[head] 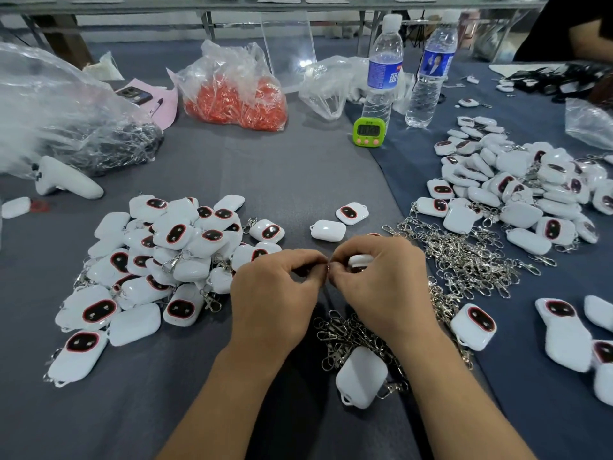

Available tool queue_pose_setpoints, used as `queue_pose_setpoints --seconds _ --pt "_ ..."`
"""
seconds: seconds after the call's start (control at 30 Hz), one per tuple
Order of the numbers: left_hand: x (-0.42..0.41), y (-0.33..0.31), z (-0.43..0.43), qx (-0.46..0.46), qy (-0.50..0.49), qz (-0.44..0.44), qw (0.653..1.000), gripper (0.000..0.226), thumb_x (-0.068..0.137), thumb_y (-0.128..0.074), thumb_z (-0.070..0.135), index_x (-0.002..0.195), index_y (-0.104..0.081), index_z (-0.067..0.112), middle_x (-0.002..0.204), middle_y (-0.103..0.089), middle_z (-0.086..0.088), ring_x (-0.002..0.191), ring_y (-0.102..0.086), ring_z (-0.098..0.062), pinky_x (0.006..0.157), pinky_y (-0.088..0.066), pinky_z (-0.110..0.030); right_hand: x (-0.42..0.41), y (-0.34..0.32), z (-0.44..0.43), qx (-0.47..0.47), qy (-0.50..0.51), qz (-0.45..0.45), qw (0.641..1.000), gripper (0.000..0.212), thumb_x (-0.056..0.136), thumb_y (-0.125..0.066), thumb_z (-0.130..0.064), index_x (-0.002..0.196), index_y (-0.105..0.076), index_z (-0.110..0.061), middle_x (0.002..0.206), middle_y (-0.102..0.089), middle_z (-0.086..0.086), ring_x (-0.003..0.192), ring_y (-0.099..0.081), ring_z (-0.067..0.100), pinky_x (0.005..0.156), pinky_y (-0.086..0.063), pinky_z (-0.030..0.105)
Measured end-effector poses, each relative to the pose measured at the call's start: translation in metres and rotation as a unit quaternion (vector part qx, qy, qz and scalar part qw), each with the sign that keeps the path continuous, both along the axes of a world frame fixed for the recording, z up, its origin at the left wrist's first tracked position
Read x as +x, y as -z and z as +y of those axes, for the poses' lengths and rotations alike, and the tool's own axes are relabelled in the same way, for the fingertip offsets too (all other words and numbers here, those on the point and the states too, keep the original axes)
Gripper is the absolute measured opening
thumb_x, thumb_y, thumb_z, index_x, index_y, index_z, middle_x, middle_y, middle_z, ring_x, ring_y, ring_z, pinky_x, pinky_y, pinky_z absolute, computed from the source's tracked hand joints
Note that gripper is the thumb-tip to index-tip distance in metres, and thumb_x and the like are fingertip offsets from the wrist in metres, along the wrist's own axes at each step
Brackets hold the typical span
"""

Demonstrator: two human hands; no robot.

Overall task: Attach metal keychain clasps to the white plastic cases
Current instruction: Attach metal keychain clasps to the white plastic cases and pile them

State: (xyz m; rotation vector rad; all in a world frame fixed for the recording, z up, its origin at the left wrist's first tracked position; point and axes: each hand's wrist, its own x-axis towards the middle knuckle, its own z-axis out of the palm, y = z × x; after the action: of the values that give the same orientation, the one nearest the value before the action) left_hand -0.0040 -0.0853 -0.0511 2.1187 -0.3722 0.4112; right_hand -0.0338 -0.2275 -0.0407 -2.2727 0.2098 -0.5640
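Observation:
My left hand [275, 290] and my right hand [381, 280] meet at the middle of the grey table, fingertips pinched together on a small metal ring [329, 267]. Under the fingers of my right hand is a white plastic case [360, 260], mostly hidden. A pile of white cases with clasps [159, 260] lies to the left. Loose metal clasps [464, 257] spread out on the right, and more clasps [351, 333] lie under my right wrist. One white case [361, 376] rests between my forearms.
Another heap of white cases [517, 187] lies at the right. Two water bottles [381, 71], a green timer [367, 132], a bag of orange parts [235, 94], a large clear bag [66, 121] and a white controller [63, 180] stand further back. A person's arm [583, 34] shows at top right.

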Motion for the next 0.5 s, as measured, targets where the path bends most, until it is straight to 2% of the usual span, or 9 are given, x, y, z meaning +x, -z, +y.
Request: queue_pose_setpoints --seconds 0.1,0.27,0.33,0.5 --pt "0.0007 -0.0007 0.0015 0.016 -0.008 -0.008 1.000 0.010 0.078 -0.082 0.023 0.080 -0.079 0.033 0.075 -0.072 0.022 0.072 -0.063 0.000 0.065 -0.043 -0.011 -0.0008 -0.0002 0.0040 -0.005 -0.013 -0.031 0.999 0.007 0.073 -0.078 -0.024 0.072 -0.075 -0.031 0.067 -0.070 -0.012 0.070 -0.065 0.009 0.067 -0.054 0.032" --pt "0.0051 -0.0026 0.0033 -0.093 0.031 0.073 0.992 0.017 0.080 -0.079 0.015 0.074 -0.078 0.031 0.065 -0.071 0.016 0.054 -0.061 -0.007 0.053 -0.047 -0.015 -0.0002 -0.0008 0.0008 0.059 -0.013 -0.014 0.998 0.011 0.075 -0.083 -0.024 0.073 -0.077 -0.033 0.064 -0.070 -0.015 0.066 -0.065 0.004 0.062 -0.050 0.021" --pt "0.0068 -0.0034 0.0041 -0.117 0.060 0.098 0.986 0.021 0.080 -0.080 0.012 0.074 -0.079 0.031 0.067 -0.073 0.016 0.059 -0.066 -0.002 0.059 -0.050 -0.013 0.0002 -0.0016 -0.0011 0.067 -0.017 -0.006 0.998 0.014 0.075 -0.083 -0.021 0.072 -0.077 -0.032 0.064 -0.070 -0.014 0.066 -0.066 0.006 0.061 -0.050 0.020" --pt "0.0080 -0.0040 0.0077 -0.142 0.095 0.129 0.977 0.022 0.079 -0.081 0.012 0.078 -0.080 0.033 0.071 -0.075 0.013 0.068 -0.072 -0.005 0.065 -0.055 -0.016 -0.0019 -0.0051 -0.0034 0.044 -0.027 -0.027 0.998 0.016 0.074 -0.081 -0.014 0.071 -0.078 -0.029 0.067 -0.070 -0.018 0.069 -0.067 0.005 0.062 -0.050 0.016"
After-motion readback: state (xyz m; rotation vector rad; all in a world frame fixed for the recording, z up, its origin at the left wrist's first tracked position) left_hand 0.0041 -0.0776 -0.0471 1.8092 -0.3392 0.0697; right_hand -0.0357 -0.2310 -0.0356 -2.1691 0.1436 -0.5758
